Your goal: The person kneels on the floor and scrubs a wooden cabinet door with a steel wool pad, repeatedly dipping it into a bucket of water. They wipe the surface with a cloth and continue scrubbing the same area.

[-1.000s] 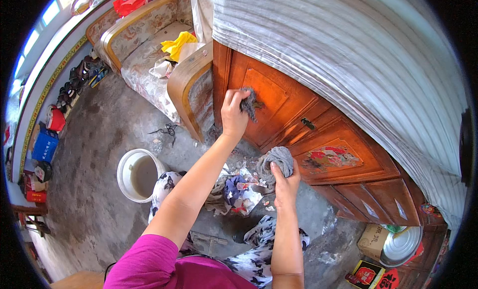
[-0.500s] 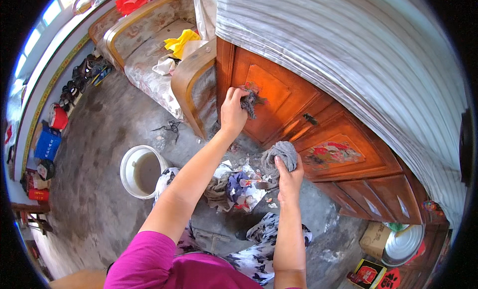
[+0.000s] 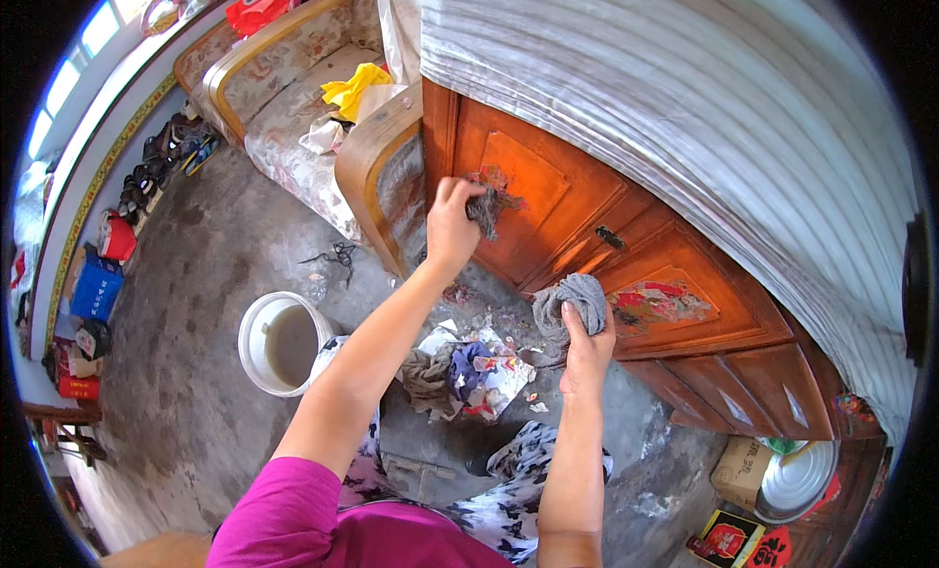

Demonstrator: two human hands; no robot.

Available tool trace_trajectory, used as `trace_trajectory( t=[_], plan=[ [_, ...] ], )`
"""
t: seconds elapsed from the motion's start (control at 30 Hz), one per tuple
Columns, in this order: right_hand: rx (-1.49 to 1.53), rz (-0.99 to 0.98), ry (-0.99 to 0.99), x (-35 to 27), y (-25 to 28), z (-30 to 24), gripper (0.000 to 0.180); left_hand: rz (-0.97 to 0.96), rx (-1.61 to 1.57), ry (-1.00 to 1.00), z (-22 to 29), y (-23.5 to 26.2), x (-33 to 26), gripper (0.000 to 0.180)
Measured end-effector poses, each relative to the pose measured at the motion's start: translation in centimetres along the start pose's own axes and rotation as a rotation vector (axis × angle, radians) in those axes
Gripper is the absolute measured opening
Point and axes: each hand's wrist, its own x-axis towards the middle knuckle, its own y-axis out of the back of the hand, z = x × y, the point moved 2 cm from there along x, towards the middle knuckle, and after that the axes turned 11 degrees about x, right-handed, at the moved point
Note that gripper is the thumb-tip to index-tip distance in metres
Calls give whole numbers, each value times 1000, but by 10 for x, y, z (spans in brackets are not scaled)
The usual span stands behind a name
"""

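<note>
My left hand (image 3: 453, 226) is closed on a dark grey, crumpled rag (image 3: 481, 211); whether it is cloth or a scouring wad is hard to tell. It is at the left door of an orange-brown wooden cabinet (image 3: 468, 128), beside a worn red floral picture (image 3: 506, 189). My right hand (image 3: 585, 348) grips a bunched grey cloth (image 3: 575, 299) in front of the right door. Beside that cloth, a second patchy floral picture (image 3: 660, 304) shows on the door panel. Between the doors is a dark metal lock plate (image 3: 610, 238).
A white bucket of murky water (image 3: 247, 348) stands on the floor to the left. Crumpled rags (image 3: 427, 380) and paper scraps (image 3: 507, 380) lie between my legs and the cabinet. A floral armchair (image 3: 293, 167) adjoins the cabinet, whose top is draped with a striped sheet (image 3: 646, 89).
My left hand has shifted slightly left and down with the dark rag, baring more of the left picture. My right hand has moved a little right with the grey cloth.
</note>
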Motion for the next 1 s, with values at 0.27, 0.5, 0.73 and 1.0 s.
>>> trace_trajectory(
  t=[0.27,0.5,0.73,1.0],
  plan=[
    [5,-11,-31,5,-2,-11,40,89,-33,-44,12,-18,11,48],
    [-35,6,-41,14,26,9,41,276,-67,4,7,-29,5,23],
    [-24,20,-64,24,23,18,45,33,39,60,-12,-49,-10,43],
    [1,-1,-47,17,7,13,37,-10,-3,6,-11,-15,5,64]
  ],
)
